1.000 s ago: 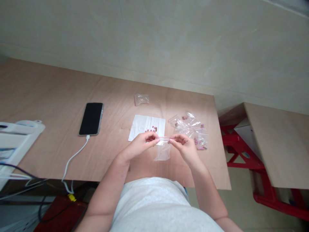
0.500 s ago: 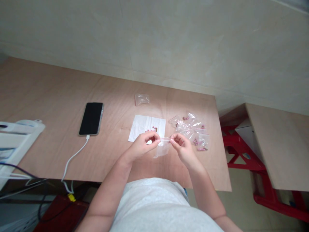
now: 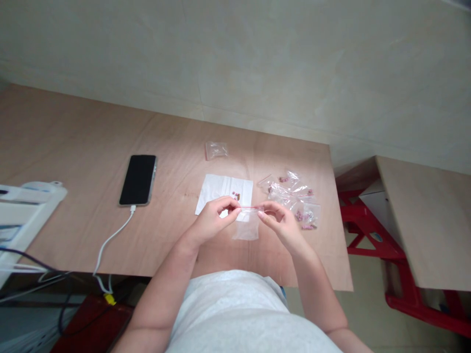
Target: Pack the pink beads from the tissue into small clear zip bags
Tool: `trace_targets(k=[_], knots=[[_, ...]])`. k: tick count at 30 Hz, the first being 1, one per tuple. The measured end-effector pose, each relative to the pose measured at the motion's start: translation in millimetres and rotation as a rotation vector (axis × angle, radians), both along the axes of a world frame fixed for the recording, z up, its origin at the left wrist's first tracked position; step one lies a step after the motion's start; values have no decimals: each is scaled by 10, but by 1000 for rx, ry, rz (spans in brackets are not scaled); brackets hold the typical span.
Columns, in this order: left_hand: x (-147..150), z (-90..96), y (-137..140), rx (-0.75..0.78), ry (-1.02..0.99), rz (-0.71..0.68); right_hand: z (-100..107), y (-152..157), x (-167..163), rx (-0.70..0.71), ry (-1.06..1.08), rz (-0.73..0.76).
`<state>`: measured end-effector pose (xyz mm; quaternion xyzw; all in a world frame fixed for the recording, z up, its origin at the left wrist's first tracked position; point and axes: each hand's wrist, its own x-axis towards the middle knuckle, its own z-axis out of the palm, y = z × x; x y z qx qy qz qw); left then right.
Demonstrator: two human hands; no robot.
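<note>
A clear zip bag (image 3: 247, 229) with a red strip along its top hangs between my two hands, over the table's near side. My left hand (image 3: 218, 215) pinches the strip's left end between thumb and fingers. At the other end, my right hand (image 3: 278, 219) has its fingers along the strip and its thumb on the near side of the bag. No contents show in this bag. Just beyond lies a white paper sheet (image 3: 213, 189) with small pinkish pieces (image 3: 236, 196) on it, partly hidden by my left hand.
Right of my hands lie several clear bags (image 3: 289, 196) holding pinkish pieces. Another clear bag (image 3: 216, 150) is near the wall. A phone (image 3: 138, 180) with a white cable (image 3: 106, 243) lies left. A white plastic rack (image 3: 33, 206) and red stool (image 3: 364, 223) flank the wooden table (image 3: 176, 147).
The bag's strip has moved slightly up and is more level, and its body hangs flatter. My right fingers have shifted a little left along the strip, apart from the thumb.
</note>
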<state>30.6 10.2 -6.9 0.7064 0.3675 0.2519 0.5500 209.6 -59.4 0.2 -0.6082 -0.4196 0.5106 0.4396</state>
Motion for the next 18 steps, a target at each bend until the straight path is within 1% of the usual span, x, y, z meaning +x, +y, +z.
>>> trace_targets(k=[3, 8, 10, 13, 18], knots=[[15, 36, 4, 61, 23, -12, 40, 25, 27, 5, -41, 66], [40, 61, -19, 90, 57, -3, 153, 54, 44, -10, 45, 177], [54, 79, -41, 99, 72, -24, 167, 60, 25, 7, -3, 188], [72, 123, -72, 100, 90, -73, 134, 69, -17, 32, -106, 197], [92, 176, -81, 40, 111, -196, 51, 67, -78, 92, -218, 159]])
